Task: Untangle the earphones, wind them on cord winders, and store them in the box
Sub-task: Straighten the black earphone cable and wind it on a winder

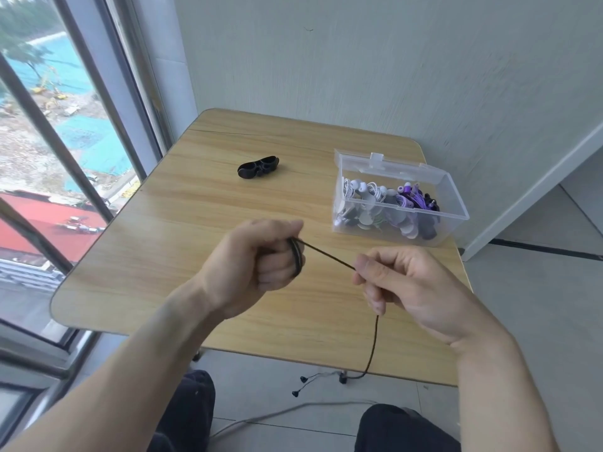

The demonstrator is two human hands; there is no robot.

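Head view, near to far: earbuds [303,384] dangling below table [169,203] edge; right hand [411,288] pinching black earphone cord [329,254]; left hand [257,259] curled round wound cord coil [296,257]; black cord winder [258,167] lying mid-table; clear box [398,199], lid open, holding wound white and purple earphones [388,203].

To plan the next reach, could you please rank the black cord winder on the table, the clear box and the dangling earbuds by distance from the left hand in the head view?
1. Black cord winder, ahead on the table.
2. Clear box, far right.
3. Earbuds, hanging below the table's near edge.
Measured from the left hand.
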